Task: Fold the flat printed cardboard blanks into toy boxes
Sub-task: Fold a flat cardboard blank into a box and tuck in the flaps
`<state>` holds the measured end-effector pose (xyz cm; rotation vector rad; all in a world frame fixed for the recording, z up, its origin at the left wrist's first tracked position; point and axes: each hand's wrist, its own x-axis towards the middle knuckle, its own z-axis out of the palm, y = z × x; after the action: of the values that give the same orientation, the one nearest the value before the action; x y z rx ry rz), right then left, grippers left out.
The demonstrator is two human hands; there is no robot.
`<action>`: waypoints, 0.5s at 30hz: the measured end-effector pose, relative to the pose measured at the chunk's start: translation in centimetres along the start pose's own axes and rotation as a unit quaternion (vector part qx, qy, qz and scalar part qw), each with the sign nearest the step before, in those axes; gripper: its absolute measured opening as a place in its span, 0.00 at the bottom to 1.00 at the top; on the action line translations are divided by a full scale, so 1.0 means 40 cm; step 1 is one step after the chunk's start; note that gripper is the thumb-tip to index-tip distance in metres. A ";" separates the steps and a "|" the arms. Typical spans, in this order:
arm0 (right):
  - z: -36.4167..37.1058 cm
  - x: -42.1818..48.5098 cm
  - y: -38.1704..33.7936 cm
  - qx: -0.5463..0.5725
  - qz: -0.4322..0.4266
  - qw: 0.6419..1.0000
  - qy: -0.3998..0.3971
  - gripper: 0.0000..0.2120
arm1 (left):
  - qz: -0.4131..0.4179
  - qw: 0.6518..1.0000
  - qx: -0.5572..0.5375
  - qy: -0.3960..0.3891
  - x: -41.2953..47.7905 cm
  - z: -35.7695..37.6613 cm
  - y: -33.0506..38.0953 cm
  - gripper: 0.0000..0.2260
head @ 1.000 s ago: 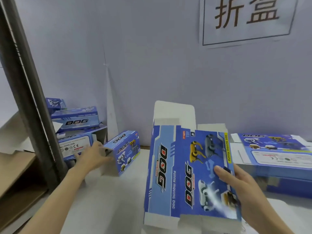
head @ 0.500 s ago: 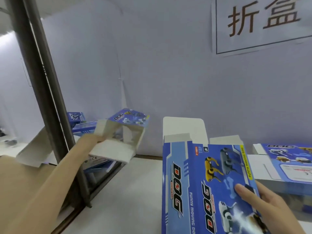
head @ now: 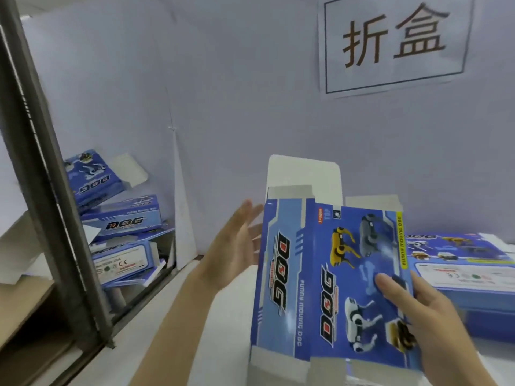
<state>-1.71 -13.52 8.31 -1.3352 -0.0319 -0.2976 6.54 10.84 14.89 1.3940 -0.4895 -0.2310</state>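
A flat blue cardboard blank (head: 312, 280) printed with "DOG" and robot dogs stands upright in front of me, its white flaps sticking up at the top. My right hand (head: 423, 310) grips its right edge, thumb across the printed face. My left hand (head: 237, 246) is empty, fingers straight, just left of the blank's left edge and apart from it. A stack of more flat blanks (head: 468, 271) lies on the white table (head: 178, 330) at the right. Folded boxes (head: 122, 218) are piled at the far left behind a metal post.
A dark metal post (head: 53, 207) slants down the left side, with a brown cardboard carton (head: 25, 310) beyond it. A grey wall carries a paper sign (head: 395, 43) at the upper right. A white card divider (head: 181, 218) leans against the wall.
My left hand has let go of the folded box, which now lies on the pile at the far left, and has come back right next to the blank. The right hand keeps holding the blank.
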 end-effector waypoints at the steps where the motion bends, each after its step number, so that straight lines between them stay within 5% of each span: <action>1: -0.008 0.004 -0.003 -0.009 -0.012 1.000 0.008 0.12 | 0.014 0.998 0.054 -0.013 -0.015 0.032 -0.014 0.49; 3: -0.018 0.003 -0.013 -0.026 -0.042 0.998 0.025 0.11 | 0.024 0.992 0.125 0.022 -0.043 0.098 -0.040 0.50; 11: -0.036 -0.001 -0.023 -0.044 -0.095 0.993 0.050 0.05 | 0.061 0.965 0.144 0.209 -0.027 0.178 -0.131 0.28; 15: -0.060 0.002 -0.037 -0.045 -0.110 0.992 0.052 0.04 | 0.050 0.969 0.106 0.216 -0.022 0.180 -0.140 0.22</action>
<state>-2.35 -16.12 9.16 -1.4052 -0.0789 -0.5617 3.18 3.87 9.95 1.5689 -0.2233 0.2134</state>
